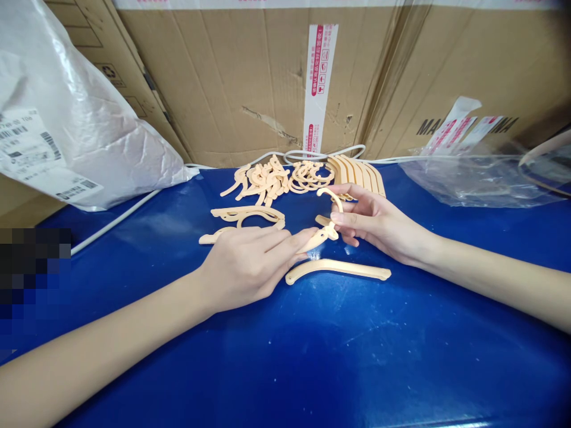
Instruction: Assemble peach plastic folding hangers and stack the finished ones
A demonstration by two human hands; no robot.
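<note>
My left hand [250, 261] is closed on a cream plastic hanger arm [316, 239], whose holed end points right from the fingers. In my right hand [383, 223], a curved hanger hook [339, 205] is pinched between thumb and fingers, its base touching or overlapping the end of that arm. Flat on the table in front of both hands lies a loose hanger arm [339, 267]. Just beyond my left hand rests a folded hanger [247, 212] with its hook. Another cream end [209, 238] sticks out left of that hand; I cannot tell which piece it belongs to.
Along the back of the blue table [357, 356] sit a heap of short hanger parts [267, 178], a pile of hooks [307, 178] and a row of arms [357, 173]. Cardboard boxes [250, 77] stand behind a white cable. A white parcel [98, 125] is left, clear plastic [482, 175] right.
</note>
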